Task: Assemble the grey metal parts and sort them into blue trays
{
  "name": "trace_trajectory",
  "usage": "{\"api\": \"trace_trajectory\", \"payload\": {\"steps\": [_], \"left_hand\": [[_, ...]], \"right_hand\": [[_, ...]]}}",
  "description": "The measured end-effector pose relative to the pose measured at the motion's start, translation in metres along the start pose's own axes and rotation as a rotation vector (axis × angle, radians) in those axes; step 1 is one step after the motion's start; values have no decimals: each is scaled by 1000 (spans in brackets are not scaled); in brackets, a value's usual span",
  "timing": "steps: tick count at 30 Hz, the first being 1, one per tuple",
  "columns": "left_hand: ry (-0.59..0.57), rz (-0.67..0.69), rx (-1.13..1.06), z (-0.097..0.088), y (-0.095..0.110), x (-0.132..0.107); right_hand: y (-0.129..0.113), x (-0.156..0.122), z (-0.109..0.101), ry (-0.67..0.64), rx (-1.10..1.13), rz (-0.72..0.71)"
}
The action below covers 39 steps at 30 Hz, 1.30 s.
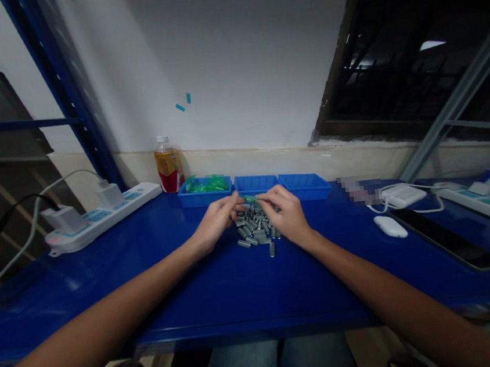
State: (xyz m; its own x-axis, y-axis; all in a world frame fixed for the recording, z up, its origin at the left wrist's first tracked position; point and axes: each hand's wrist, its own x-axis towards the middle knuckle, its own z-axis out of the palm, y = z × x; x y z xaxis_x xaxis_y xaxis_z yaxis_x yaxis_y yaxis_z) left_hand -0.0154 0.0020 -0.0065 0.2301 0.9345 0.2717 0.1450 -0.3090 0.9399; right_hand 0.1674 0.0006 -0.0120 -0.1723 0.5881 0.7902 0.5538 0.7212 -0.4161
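A small green plastic piece (pixel 250 199) is held up between my two hands, its exact shape too small to make out. My right hand (pixel 286 213) pinches its right end between thumb and fingers. At its left end, the fingertips of my left hand (pixel 217 220) are closed on it, the fingers curled. Just below lies a pile of short silver metal cylinders (pixel 256 226) on the blue table, partly hidden by my hands. Behind them stands a blue tray (pixel 205 199) filled with similar green pieces.
Two more blue trays (pixel 307 193) stand right of the filled one. A drink bottle (pixel 168 165) is by the wall. Power strips (pixel 141 192) with cables lie on both sides. On the right are a white earphone case (pixel 390 226) and a black phone (pixel 447 238).
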Motion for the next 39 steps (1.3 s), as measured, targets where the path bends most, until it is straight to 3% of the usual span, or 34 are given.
{"api": "trace_trajectory", "payload": {"steps": [3, 6, 8, 10, 13, 16, 19, 23, 25, 28, 30, 33, 36, 39], "left_hand": [[22, -202, -325, 3, 2, 1], [80, -174, -334, 3, 1, 2], [130, -36, -216, 1, -1, 1], [134, 192, 32, -1, -2, -2], [26, 548, 459, -4, 0, -9], [-70, 699, 649, -5, 2, -12], [-101, 546, 569, -4, 2, -9], [-54, -55, 25, -2, 2, -1], [-57, -278, -225, -1, 1, 2], [-81, -352, -355, -2, -2, 4], [-36, -247, -281, -2, -4, 4], [66, 97, 77, -4, -5, 1], [11, 451, 469, -5, -2, -5], [-77, 556, 566, -1, 2, -9]], "right_hand": [[-8, -6, -1, -38, -39, -120], [-15, -6, -1, -52, -16, -98], [-17, -4, -1, -72, 37, -12], [-18, -2, -2, -103, 132, 168], [-17, 1, -1, -138, 333, 492], [-16, 2, 0, -143, 473, 622], [-13, 1, 2, -137, 402, 545], [-6, -4, -2, -119, 72, 115], [-3, -5, -4, -143, -17, -50], [-2, -6, -6, -173, -54, -121], [-4, -5, -4, -164, -53, -67], [-9, -3, -1, -136, 45, 184], [-11, 0, 3, -176, 318, 509], [-11, 1, 4, -179, 481, 649]]}}
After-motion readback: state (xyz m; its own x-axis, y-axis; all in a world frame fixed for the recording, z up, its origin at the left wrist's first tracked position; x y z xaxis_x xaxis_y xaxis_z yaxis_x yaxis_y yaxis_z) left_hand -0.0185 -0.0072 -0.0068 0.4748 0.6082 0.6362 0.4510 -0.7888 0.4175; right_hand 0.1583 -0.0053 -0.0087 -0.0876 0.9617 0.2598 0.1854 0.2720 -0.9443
